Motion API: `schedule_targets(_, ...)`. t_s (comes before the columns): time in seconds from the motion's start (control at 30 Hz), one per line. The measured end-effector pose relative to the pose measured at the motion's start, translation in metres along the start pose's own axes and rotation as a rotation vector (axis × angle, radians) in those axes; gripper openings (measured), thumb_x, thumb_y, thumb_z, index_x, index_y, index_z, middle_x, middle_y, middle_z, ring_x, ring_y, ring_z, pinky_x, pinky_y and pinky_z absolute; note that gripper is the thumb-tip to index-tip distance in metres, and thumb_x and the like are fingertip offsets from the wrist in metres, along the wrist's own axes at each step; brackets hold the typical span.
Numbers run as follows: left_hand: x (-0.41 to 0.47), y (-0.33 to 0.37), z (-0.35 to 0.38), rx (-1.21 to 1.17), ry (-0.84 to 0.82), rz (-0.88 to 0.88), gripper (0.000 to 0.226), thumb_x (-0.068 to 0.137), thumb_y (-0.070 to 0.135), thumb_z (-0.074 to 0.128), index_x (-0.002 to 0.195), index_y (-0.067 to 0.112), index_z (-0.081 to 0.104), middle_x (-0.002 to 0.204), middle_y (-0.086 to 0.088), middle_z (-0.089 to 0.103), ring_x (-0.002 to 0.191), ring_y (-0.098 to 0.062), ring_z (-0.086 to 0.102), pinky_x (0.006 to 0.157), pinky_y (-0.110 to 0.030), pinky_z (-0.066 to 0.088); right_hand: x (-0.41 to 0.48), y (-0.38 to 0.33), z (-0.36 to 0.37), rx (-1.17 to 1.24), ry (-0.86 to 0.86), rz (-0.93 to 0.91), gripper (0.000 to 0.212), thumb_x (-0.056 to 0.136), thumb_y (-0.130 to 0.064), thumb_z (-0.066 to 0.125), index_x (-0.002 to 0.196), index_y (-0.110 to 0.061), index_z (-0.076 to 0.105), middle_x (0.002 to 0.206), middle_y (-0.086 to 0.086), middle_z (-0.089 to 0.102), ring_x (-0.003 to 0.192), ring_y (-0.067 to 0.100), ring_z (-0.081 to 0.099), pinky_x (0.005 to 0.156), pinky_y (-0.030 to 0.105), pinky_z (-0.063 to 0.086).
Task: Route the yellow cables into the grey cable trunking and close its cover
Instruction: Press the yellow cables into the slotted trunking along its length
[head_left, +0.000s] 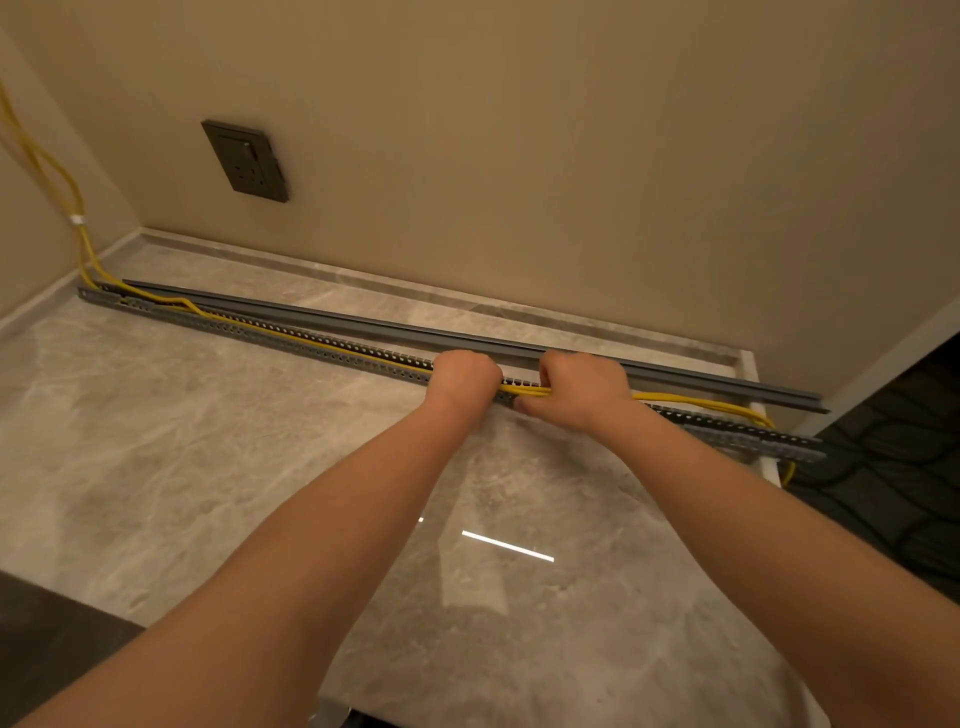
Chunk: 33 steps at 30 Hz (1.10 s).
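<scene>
A glossy marbled stone surface (208, 467) runs up to a beige wall, with a low stone upstand along its back edge. Directly on it lies the long grey slotted cable trunking (291, 340), stretching from the left corner to the right edge. Just behind the trunking, nearer the wall, lies its separate grey cover (675, 370), off the trunking and roughly parallel to it.

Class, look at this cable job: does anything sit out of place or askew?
Yes. Right of the right hand, the yellow cables bow out of the grey trunking, and its cover lies loose behind it.
</scene>
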<state>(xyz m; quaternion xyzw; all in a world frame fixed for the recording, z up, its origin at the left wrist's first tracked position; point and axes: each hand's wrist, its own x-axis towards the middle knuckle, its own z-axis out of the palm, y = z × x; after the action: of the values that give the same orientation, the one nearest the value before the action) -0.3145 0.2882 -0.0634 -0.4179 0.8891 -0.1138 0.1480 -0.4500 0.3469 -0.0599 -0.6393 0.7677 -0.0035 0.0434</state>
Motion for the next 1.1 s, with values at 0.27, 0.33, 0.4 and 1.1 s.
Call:
schedule_targets(0.27,-0.002,0.002,-0.004,-0.003,-0.021,-0.055,0.022,0.090,0.003,0.056,0.103,0.017,0.067,0.098,0.000,0.066,0.089,-0.024,0.065,0.063,-0.030,0.038,-0.006,0.036,-0.006,0.241,-0.117,0.042,0.031,0.086,-0.056,0.053,0.091,-0.025,0.054,0.085,-0.005,0.061,0.082,0.020,0.057,0.063,0.032,0.041)
schedule_targets(0.33,-0.002,0.002,-0.004,0.001,-0.016,-0.068,0.022,0.088,0.001,0.058,0.101,0.017,0.067,0.095,0.000,0.066,0.086,-0.024,0.064,0.062,-0.029,0.038,-0.007,0.043,-0.012,0.391,-0.185,-0.005,0.021,0.088,-0.044,0.059,0.093,-0.023,0.055,0.081,-0.004,0.062,0.079,0.020,0.059,0.065,0.034,0.044)
schedule_targets(0.4,-0.002,0.002,-0.003,0.005,-0.008,-0.070,0.022,0.087,0.001,0.058,0.100,0.017,0.067,0.096,-0.001,0.066,0.087,-0.024,0.065,0.062,-0.030,0.039,-0.006,0.046,-0.017,0.490,-0.186,-0.034,0.013,0.087,-0.034,0.064,0.089,-0.023,0.058,0.079,-0.003,0.064,0.076,0.020,0.060,0.066,0.035,0.048)
schedule_targets(1.1,-0.014,0.041,0.002,-0.401,0.347,0.022,0.023,0.091,0.029,0.052,0.103,0.031,0.072,0.096,0.003,0.066,0.084,-0.023,0.066,0.059,-0.030,0.045,-0.001,0.034,-0.009,0.445,-0.118,0.177,0.026,0.077,-0.018,0.075,0.056,-0.024,0.061,0.072,0.002,0.069,0.074,0.020,0.065,0.065,0.033,0.054)
